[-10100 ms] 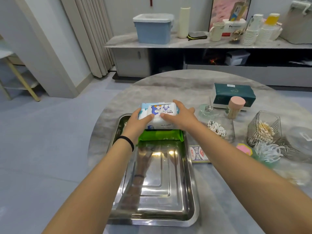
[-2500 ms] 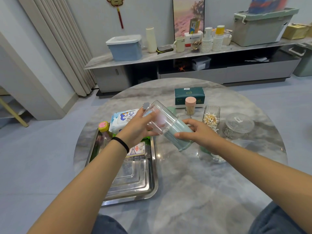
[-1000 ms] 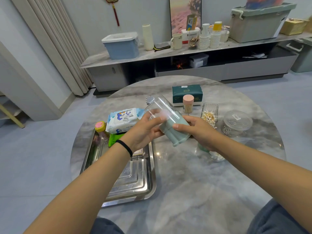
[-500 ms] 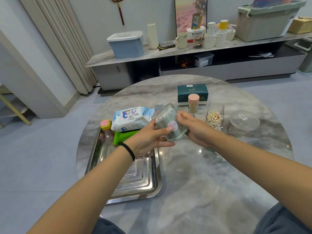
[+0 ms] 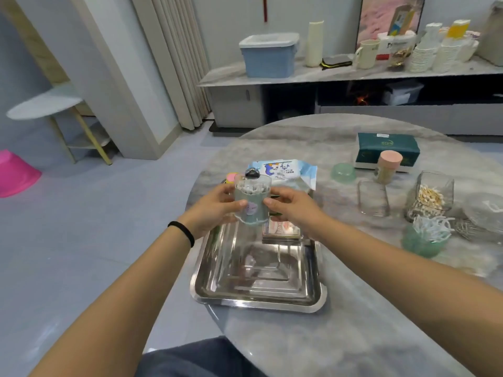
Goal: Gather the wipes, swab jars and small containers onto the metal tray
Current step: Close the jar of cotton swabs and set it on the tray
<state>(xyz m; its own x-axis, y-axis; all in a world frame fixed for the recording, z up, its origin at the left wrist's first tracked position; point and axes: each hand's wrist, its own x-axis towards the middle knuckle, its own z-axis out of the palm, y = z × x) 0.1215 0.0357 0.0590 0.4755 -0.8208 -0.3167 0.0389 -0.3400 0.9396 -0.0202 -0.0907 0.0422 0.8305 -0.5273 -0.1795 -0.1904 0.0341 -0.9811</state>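
Note:
A clear swab jar point(image 5: 251, 202) with a grey-green base and white swabs inside is held upright over the far half of the metal tray point(image 5: 258, 297). My left hand point(image 5: 213, 210) grips its left side and my right hand point(image 5: 292, 209) its right side. Behind it on the tray lie a blue and white wipes pack point(image 5: 285, 171) and a card box point(image 5: 281, 229). A pink-lidded small bottle point(image 5: 231, 176) peeks out at the tray's far left corner.
On the round marble table to the right stand a green bowl point(image 5: 343, 172), a pink-lidded jar point(image 5: 388, 167), a dark green tissue box point(image 5: 388, 148), an empty clear container point(image 5: 373, 197), a glass swab jar point(image 5: 431, 197) and a green cup of floss picks point(image 5: 424, 238).
Both hands have turned the swab jar from tilted to upright and carried it left, from above the table to over the tray. The camera view has shifted left.

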